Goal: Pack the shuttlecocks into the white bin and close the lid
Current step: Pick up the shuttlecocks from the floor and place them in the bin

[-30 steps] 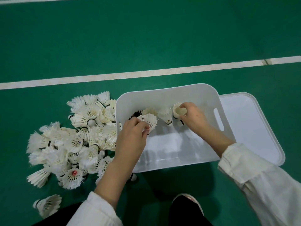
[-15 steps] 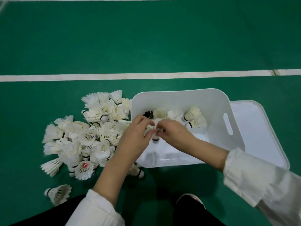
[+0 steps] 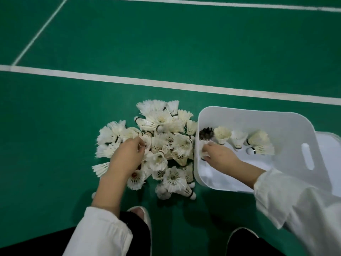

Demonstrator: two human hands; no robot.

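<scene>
Looks barely begun: just five or so shuttlecocks (image 3: 238,138) along the far wall of the white bin (image 3: 287,118), against a big pile (image 3: 166,143) on the court floor (image 3: 166,52) beside its left wall. Clamps the right hand (image 3: 220,156) on another shuttlecock (image 3: 203,150) inside the bin's left end, and seems to pinch the left hand (image 3: 127,156) on one in the pile. Leaves the lid (image 3: 330,154) flat at the bin's right, not on.

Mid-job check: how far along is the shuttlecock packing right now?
Early. Done: about five shuttlecocks sit along the far wall of the white bin. In hand: the right hand grips another shuttlecock inside the bin; the left hand reaches into the pile on the floor. Left: most of the pile, then the lid, which lies off at the bin's right.
</scene>
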